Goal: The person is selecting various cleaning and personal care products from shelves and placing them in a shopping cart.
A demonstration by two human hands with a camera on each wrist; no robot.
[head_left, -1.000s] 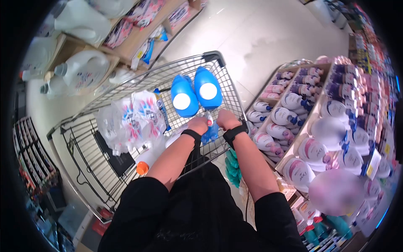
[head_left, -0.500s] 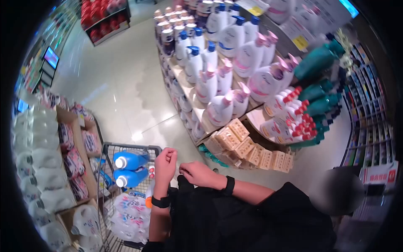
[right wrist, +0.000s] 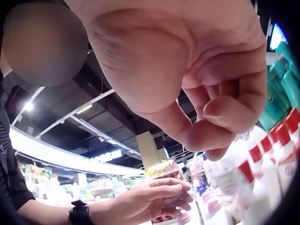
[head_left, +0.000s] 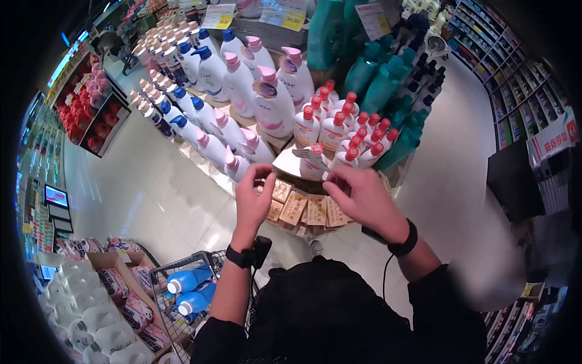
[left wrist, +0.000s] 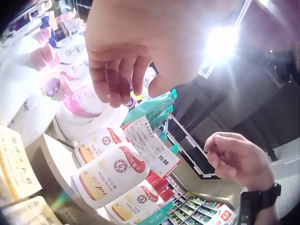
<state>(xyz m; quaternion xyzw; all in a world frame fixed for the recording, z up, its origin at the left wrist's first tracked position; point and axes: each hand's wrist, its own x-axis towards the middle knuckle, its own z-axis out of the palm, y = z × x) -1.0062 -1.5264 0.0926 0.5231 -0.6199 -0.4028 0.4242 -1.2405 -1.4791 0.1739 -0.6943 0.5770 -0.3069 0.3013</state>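
My left hand (head_left: 253, 197) is raised over the front of a round display, fingers loosely bent and holding nothing. Opposite it is my right hand (head_left: 367, 197), its fingers also loosely curled around nothing. Between and beyond the hands stand white bottles with red caps (head_left: 333, 130); in the left wrist view one white bottle (left wrist: 112, 173) shows red and yellow labelling. A price card (left wrist: 152, 145) reading 19.90 stands by these bottles. Boxed soap bars (head_left: 315, 209) lie below the hands along the display's front. White pump bottles (head_left: 273, 109) with pink tops rise behind the left hand.
Green bottles (head_left: 385, 79) stand behind the red-capped ones. At lower left is a shopping cart (head_left: 160, 282) with two blue jugs (head_left: 197, 297) in it. White jugs (head_left: 91, 315) and bagged packs (head_left: 136, 309) fill a shelf beside the cart. Red goods (head_left: 79, 124) stand farther off.
My hands have left the cart, where they were at first, and now are over the display. The view has turned right, so the cart sits at lower left. The hands are farther apart.
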